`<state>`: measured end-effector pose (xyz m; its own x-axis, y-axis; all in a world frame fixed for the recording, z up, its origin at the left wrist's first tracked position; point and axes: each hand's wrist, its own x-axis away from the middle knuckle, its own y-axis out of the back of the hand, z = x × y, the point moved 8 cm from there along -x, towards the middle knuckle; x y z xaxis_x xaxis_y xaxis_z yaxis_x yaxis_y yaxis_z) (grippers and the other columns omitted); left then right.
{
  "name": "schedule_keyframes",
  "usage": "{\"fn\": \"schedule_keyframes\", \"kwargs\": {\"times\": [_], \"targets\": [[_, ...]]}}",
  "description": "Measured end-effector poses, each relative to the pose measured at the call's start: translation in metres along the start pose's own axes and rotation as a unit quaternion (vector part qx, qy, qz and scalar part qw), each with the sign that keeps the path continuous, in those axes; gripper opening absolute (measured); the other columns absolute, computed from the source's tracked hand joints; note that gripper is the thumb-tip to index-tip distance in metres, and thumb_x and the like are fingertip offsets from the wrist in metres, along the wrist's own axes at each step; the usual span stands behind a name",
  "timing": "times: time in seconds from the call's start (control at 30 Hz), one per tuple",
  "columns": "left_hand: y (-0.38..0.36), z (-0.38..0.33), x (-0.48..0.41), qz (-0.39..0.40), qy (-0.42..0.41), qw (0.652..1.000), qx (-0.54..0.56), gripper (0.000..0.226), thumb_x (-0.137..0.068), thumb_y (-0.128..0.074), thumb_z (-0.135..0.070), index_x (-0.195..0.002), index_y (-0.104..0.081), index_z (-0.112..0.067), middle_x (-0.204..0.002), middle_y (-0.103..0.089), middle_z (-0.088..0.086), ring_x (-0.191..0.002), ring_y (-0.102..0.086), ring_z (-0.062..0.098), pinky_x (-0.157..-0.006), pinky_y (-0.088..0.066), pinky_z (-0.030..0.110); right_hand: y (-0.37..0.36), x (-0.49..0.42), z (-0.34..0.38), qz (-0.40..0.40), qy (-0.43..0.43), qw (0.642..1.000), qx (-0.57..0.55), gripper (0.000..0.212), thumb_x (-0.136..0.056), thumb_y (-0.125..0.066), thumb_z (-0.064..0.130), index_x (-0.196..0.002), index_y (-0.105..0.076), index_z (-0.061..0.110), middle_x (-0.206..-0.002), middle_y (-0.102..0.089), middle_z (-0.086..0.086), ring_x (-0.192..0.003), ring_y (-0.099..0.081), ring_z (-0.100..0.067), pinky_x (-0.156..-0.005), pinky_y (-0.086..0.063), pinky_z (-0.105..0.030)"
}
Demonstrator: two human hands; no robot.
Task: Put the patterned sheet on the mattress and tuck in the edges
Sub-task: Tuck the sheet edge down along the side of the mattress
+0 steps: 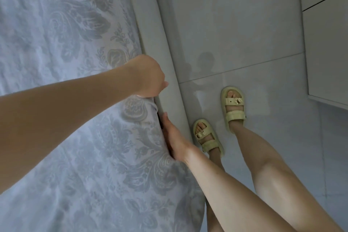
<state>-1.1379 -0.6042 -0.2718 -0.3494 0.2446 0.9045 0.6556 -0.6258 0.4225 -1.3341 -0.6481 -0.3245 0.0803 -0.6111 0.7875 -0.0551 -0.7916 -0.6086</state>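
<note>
The patterned sheet (pixel 79 47), pale blue with grey floral scrolls, covers the mattress across the left of the view. My left hand (pixel 148 77) reaches over the sheet's right edge with fingers curled, gripping the fabric at the mattress side. My right hand (pixel 172 135) lies lower along the same edge, its fingers pushed into the dark gap between the mattress and the padded bed frame (pixel 162 43); the fingertips are hidden in the gap.
A glossy tiled floor (pixel 244 34) runs along the right of the bed. My feet in pale yellow sandals (pixel 233 107) stand beside the frame. White cabinet fronts (pixel 327 43) fill the right edge.
</note>
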Motion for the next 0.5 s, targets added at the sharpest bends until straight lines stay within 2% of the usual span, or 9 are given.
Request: {"fn": "schedule_keyframes", "kwargs": {"times": [0.1,0.2,0.27,0.33,0.4,0.43,0.5], "targets": [[0.021,-0.018,0.007,-0.134,-0.102,0.986,0.008,0.055,-0.099,-0.016,-0.04,-0.071,-0.055,-0.014,-0.078,-0.061,-0.001,-0.079,-0.051,0.019,-0.084,-0.045,0.035,0.004,0.003,-0.012,0.011,0.002,1.0,-0.005,0.056,-0.09,-0.022,0.07,-0.111,-0.062,0.036,-0.115,-0.066,0.003,-0.112,-0.06,-0.015,-0.103,-0.043,-0.035],[-0.003,-0.046,0.02,-0.082,-0.147,0.986,-0.017,0.057,-0.098,-0.014,-0.044,-0.073,-0.057,-0.016,-0.08,-0.064,-0.002,-0.081,-0.052,0.018,-0.078,-0.043,0.032,0.014,0.014,-0.033,0.011,-0.013,1.0,-0.001,0.058,-0.092,-0.019,0.067,-0.114,-0.061,0.033,-0.111,-0.067,0.005,-0.106,-0.061,-0.011,-0.094,-0.047,-0.029],[-0.018,-0.06,0.02,-0.054,-0.133,0.989,-0.043,0.059,-0.1,-0.013,-0.042,-0.071,-0.057,-0.014,-0.076,-0.063,-0.001,-0.078,-0.055,0.019,-0.072,-0.036,0.029,0.03,0.022,-0.045,-0.032,-0.022,0.999,0.021,0.061,-0.092,-0.017,0.066,-0.121,-0.057,0.03,-0.118,-0.064,0.001,-0.109,-0.06,-0.014,-0.097,-0.047,-0.03],[-0.023,-0.064,0.016,-0.04,-0.106,0.99,-0.079,0.061,-0.101,-0.011,-0.04,-0.062,-0.052,-0.015,-0.067,-0.057,-0.002,-0.075,-0.056,0.02,-0.074,-0.036,0.03,0.046,0.031,-0.052,-0.091,-0.022,0.993,0.075,0.074,-0.088,-0.015,0.071,-0.126,-0.056,0.022,-0.125,-0.061,-0.003,-0.116,-0.057,-0.021,-0.104,-0.042,-0.034],[-0.025,-0.064,0.012,0.002,-0.073,0.994,-0.081,0.06,-0.101,-0.009,-0.041,-0.058,-0.044,-0.017,-0.063,-0.05,-0.002,-0.073,-0.053,0.02,-0.083,-0.038,0.031,0.061,0.041,-0.06,-0.15,-0.008,0.975,0.162,0.092,-0.08,-0.013,0.081,-0.117,-0.065,0.015,-0.119,-0.065,-0.002,-0.113,-0.059,-0.022,-0.104,-0.041,-0.037],[-0.024,-0.065,0.011,0.026,-0.063,0.994,-0.09,0.061,-0.1,-0.008,-0.043,-0.059,-0.044,-0.017,-0.064,-0.05,-0.001,-0.073,-0.052,0.02,-0.085,-0.037,0.031,0.066,0.048,-0.063,-0.182,0.021,0.966,0.185,0.09,-0.079,-0.014,0.081,-0.109,-0.069,0.017,-0.112,-0.069,-0.001,-0.107,-0.062,-0.02,-0.101,-0.044,-0.037],[-0.025,-0.066,0.009,0.062,-0.037,0.993,-0.094,0.065,-0.099,-0.005,-0.047,-0.06,-0.047,-0.016,-0.065,-0.049,0.001,-0.073,-0.048,0.02,-0.089,-0.033,0.033,0.063,0.062,-0.079,-0.182,0.07,0.971,0.14,0.063,-0.092,-0.024,0.064,-0.095,-0.072,0.023,-0.099,-0.072,0.003,-0.097,-0.066,-0.013,-0.092,-0.049,-0.03]]}}
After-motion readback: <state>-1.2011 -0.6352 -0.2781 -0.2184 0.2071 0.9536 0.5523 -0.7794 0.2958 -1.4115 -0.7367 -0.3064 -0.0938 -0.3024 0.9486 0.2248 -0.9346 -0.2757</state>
